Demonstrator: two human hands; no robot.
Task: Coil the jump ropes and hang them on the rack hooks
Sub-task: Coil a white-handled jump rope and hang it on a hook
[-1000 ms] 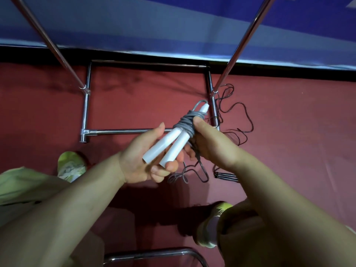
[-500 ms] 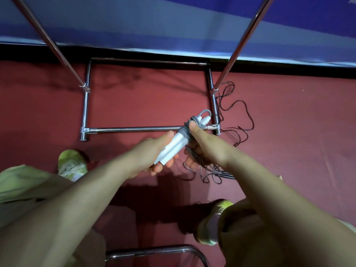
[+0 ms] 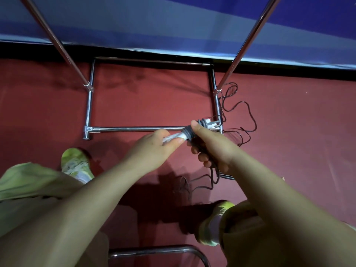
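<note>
Two hands have moved up toward the rack (image 3: 134, 129) base since a second ago. The left hand (image 3: 154, 149) grips the white handles (image 3: 174, 136); the right hand (image 3: 213, 149) curls round the grey rope (image 3: 189, 132) wound on them, thumb pressing the coils. Another rope (image 3: 242, 112) lies loose on the red floor (image 3: 150, 105) below a blue wall (image 3: 154, 26).

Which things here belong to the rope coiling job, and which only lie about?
Belong to the job:
- white handles, held by left hand
- grey rope, gripped by right hand
- loose dark rope on the floor
- rack frame

Only lying about:
- blue wall padding
- curved metal tube
</note>
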